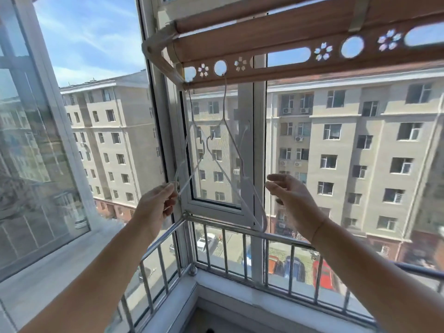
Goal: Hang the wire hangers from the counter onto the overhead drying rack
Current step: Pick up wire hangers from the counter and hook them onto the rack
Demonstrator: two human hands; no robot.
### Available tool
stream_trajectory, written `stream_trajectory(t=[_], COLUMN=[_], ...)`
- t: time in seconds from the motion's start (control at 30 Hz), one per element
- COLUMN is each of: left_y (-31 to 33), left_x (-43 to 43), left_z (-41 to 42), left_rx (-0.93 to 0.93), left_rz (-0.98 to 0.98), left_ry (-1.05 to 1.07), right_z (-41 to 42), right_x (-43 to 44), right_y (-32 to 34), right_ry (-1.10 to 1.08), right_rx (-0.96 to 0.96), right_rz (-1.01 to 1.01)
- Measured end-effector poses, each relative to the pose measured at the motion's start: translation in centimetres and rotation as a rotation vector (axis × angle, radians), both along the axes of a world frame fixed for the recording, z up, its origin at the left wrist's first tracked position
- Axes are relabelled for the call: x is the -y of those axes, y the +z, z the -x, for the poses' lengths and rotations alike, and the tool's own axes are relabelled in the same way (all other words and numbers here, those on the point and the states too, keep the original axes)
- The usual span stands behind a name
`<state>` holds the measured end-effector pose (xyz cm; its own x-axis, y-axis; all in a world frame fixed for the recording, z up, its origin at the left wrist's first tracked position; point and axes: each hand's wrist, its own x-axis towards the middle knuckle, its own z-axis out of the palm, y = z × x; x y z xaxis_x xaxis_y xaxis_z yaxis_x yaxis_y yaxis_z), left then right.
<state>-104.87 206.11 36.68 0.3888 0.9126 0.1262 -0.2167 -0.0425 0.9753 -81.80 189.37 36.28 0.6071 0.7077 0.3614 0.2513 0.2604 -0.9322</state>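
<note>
A copper-coloured overhead drying rack [276, 66] with round and flower cut-outs runs across the top. One white wire hanger [240, 164] hangs by its hook from a round hole near the rack's left end. My left hand [158, 203] pinches the lower corner of white wire hangers [189, 162] whose hooks point up below the rack. How many it holds is unclear. My right hand [293, 200] is raised just right of the hanging hanger, fingers apart and holding nothing.
A steel guard railing [240, 236] runs along the white window frames [259, 145] at arm level. A grey ledge [48, 267] lies at lower left. Apartment blocks and parked cars show through the glass.
</note>
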Motion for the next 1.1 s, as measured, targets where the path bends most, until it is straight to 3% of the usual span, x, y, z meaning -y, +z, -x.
stream_trajectory(t=[0.13,0.43,0.97,1.1], left_y=[-4.6,-8.6,-12.2,-13.7], left_x=[2.4,13.4,48.1,57.0], left_z=[-1.8,-9.9,-29.4,-32.8], left_rx=[-0.14,-0.395,-0.38,-0.364], left_rz=[-0.015,-0.176,-0.403,-0.422], left_ry=[-0.058,-0.478,-1.041,-1.177], right_z=[-1.2,-5.1,-15.5,-16.9], right_x=[3.3,15.6,54.5,64.0], right_y=[-3.6,-8.6,-12.9,-13.9], right_ry=[-0.043,-0.143,-0.66,-0.792], right_rx=[0.101,0.184,0.181,0.092], right_rz=[0.048,0.17,0.338,0.341])
